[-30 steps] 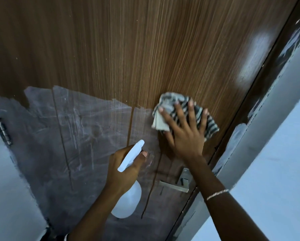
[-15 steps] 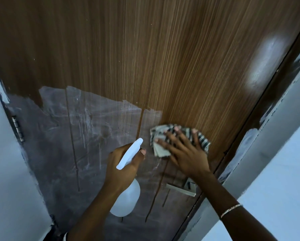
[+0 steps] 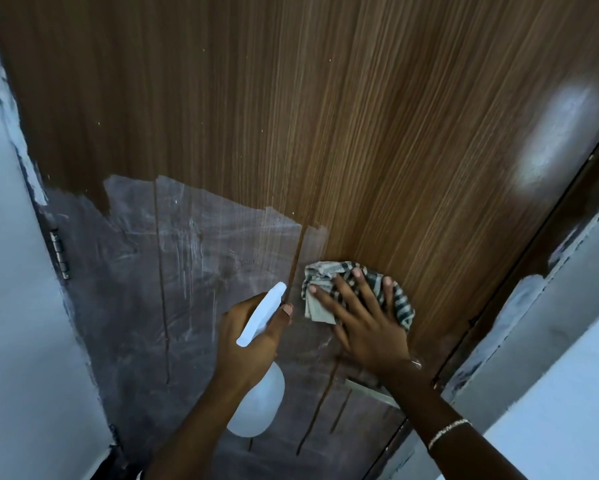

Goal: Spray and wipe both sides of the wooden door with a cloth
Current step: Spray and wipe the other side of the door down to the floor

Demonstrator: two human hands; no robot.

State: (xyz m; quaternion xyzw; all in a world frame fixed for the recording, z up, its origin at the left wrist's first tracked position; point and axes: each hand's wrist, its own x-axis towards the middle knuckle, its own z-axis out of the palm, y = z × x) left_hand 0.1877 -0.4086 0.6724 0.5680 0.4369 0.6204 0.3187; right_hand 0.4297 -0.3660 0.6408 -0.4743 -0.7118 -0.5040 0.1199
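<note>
While I look down through the head camera, the wooden door [image 3: 360,133] fills most of the view, brown and bare over its upper part. Lower left, a greyish-white film [image 3: 194,251] covers the panel, with dark drip lines [image 3: 162,289] running down through it.

My left hand [image 3: 249,341] has its grip curled tight round the neck of a white spray bottle [image 3: 258,407]. The nozzle points up toward the door and the round body hangs below the fist. I cannot tell whether a finger rests on the trigger.

My right hand [image 3: 367,327] lies flat on a striped cloth [image 3: 324,271], pressing it against the door. Its fingers [image 3: 329,299] are straight and spread, so that grip is splayed wide and clasps nothing. The bunched cloth sits where the film meets the bare wood. It is just beside the bottle's nozzle and above the metal door handle [image 3: 371,393], which shows partly under my right wrist.

A thin bracelet [image 3: 449,433] circles the right forearm. A hinge [image 3: 60,254] shows on the door's left edge, beside a pale wall [image 3: 14,306]. At right, the dark door frame [image 3: 568,233] runs diagonally, and a bright patch of glare [image 3: 561,133] lies on the door near it.
</note>
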